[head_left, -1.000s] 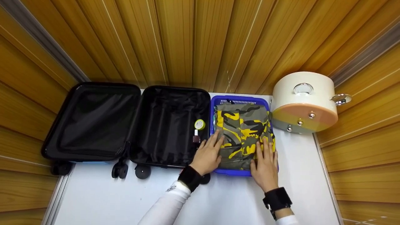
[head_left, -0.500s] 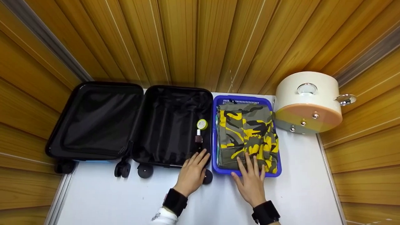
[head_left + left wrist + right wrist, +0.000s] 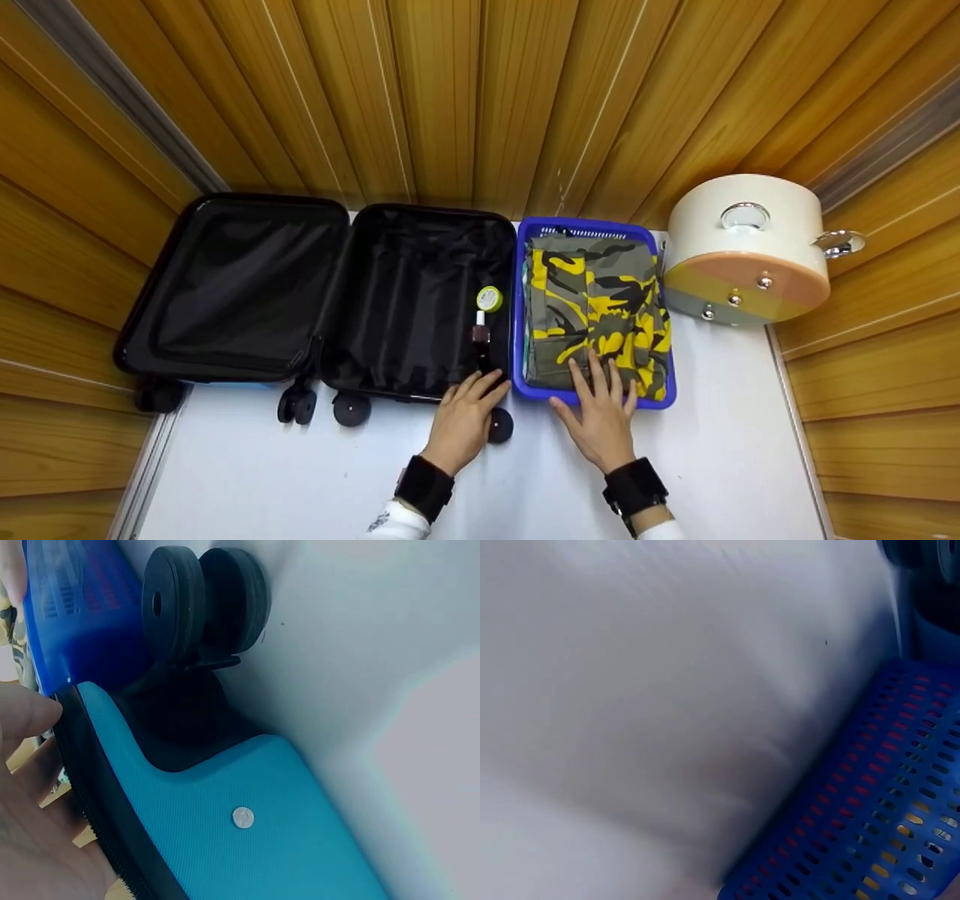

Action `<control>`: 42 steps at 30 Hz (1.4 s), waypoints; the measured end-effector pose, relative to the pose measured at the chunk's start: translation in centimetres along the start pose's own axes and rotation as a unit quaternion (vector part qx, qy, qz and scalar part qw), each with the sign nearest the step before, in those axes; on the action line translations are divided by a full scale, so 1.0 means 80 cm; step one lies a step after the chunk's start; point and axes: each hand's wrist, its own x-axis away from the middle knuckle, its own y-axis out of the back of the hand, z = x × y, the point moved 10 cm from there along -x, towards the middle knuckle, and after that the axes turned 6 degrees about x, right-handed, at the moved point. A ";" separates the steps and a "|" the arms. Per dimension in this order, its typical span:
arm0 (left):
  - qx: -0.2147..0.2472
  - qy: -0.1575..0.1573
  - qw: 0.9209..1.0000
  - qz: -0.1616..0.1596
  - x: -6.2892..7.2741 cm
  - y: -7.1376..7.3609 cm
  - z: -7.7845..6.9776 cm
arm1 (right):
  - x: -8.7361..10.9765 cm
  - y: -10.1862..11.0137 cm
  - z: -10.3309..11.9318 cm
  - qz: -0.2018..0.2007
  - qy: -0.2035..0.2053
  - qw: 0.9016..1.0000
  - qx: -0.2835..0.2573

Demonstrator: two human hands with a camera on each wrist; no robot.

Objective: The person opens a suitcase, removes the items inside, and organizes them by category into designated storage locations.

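Observation:
My left hand [image 3: 463,424] rests on the front rim of the open black-lined suitcase [image 3: 405,322], fingers reaching over the edge. In the left wrist view, the thumb is at the zippered rim and the suitcase's outside [image 3: 247,780] is turquoise. My right hand [image 3: 600,427] lies over the front rim of a blue basket [image 3: 532,391], its spread fingers on a folded yellow, grey and black camouflage garment [image 3: 589,315]. The basket's slotted side [image 3: 855,795] fills the lower right of the right wrist view. Near the suitcase's right side lie a dark nail polish bottle [image 3: 481,334] and a small round yellow-green tub [image 3: 490,298].
The suitcase's other half [image 3: 240,292] lies open at the left. Its wheels [image 3: 351,409] stick out in front. A cream round case with coloured front and silver knobs [image 3: 742,247] stands right of the basket. Wood-panelled walls [image 3: 450,97] enclose the white surface [image 3: 300,480].
My left hand has left the basket's left edge for the suitcase's front rim. The right hand has shifted left and back to the basket's front rim. The basket has slid slightly away from me.

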 end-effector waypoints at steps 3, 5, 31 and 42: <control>0.002 0.003 1.000 -0.004 -0.001 -0.001 0.000 | -0.017 -0.001 -0.004 -0.004 0.004 1.000 -0.002; 0.001 0.002 1.000 -0.007 -0.001 0.000 0.000 | -0.029 -0.001 -0.007 -0.004 0.005 1.000 -0.005; 0.003 -0.022 0.998 -0.065 0.004 0.014 -0.006 | -0.154 0.241 -0.173 -0.254 -0.062 0.958 -0.122; 0.017 -0.017 0.996 -0.083 0.000 0.022 -0.005 | -0.232 0.329 -0.325 -0.117 -0.271 0.955 -0.022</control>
